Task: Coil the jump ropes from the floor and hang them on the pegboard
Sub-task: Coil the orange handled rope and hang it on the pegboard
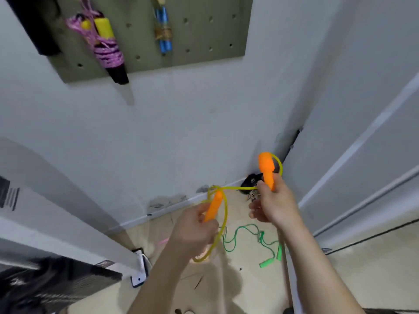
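I hold a jump rope with orange handles and a yellow cord (225, 214). My left hand (192, 232) grips one orange handle (213, 207), and the cord loops around and below it. My right hand (273, 203) grips the other orange handle (267, 167) upright, with the cord arching from its top. A green jump rope (256, 239) lies uncoiled on the floor under my hands. The olive pegboard (204, 35) on the wall above carries a coiled purple rope with yellow handles (104, 41) and a bundled rope with blue handles (162, 30).
A white shelf edge (68, 214) slants in from the left, over dark items at the lower left. A white door (362, 132) closes off the right side. A small dark object (250, 180) sits in the floor corner by the baseboard. A pink bit (163, 241) shows on the floor.
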Demonstrator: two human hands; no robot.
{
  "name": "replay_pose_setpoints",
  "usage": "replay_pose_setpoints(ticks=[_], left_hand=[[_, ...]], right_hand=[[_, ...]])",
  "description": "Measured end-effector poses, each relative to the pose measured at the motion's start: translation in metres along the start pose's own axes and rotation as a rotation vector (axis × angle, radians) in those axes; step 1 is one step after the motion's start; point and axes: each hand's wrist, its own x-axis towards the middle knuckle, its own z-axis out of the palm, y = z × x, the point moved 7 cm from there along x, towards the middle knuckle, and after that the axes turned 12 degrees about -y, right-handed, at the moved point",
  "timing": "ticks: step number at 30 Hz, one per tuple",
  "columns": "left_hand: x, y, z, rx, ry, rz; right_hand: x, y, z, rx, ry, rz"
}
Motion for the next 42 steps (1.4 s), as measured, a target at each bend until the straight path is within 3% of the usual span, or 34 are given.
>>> replay_pose_setpoints(ticks=[3,4,5,8,11,17,22,29,33,35,37,39,42], left_hand=[[-0.053,0.018,0.000,0.490,0.016,0.040],[-0.070,0.028,0.000,0.539,0.081,0.080],[-0.087,0.040,0.000,0.489,0.166,0.147],[-0.131,0.059,0.005,-0.040,0.398,0.393],[-0.164,0.064,0.021,-0.329,0.456,0.521],[-0.243,0.067,0.043,-0.038,0.581,0.488],[-0.299,0.065,0.060,0.160,0.573,0.521],[-0.389,0.036,0.078,0.262,0.887,0.628],[-0.437,0.006,0.104,0.391,0.934,0.694],[-0.461,-0.016,0.112,0.270,0.954,0.714],[-0.483,-0.033,0.113,0.071,0.947,0.733],[-0.498,-0.041,0.109,-0.074,0.854,0.740],[-0.508,-0.031,0.105,0.048,0.675,0.700]], right_hand=[[-0.003,-0.005,-0.018,0.126,0.017,-0.047],[-0.008,-0.007,-0.019,0.175,-0.019,-0.042],[-0.015,-0.009,-0.016,0.230,-0.091,-0.028],[-0.059,-0.012,0.012,0.438,-0.459,0.050],[-0.116,-0.016,0.044,0.522,-0.832,0.149],[-0.206,-0.034,0.075,0.504,-1.164,0.204],[-0.263,-0.045,0.088,0.349,-1.237,0.113],[-0.336,-0.039,0.121,0.394,-1.186,0.004],[-0.377,-0.029,0.132,0.317,-1.014,-0.192],[-0.403,-0.020,0.136,0.264,-0.985,-0.268],[-0.430,-0.011,0.136,0.265,-1.044,-0.272],[-0.459,-0.006,0.128,0.267,-1.216,-0.213],[-0.492,0.004,0.110,0.225,-1.537,-0.075]])
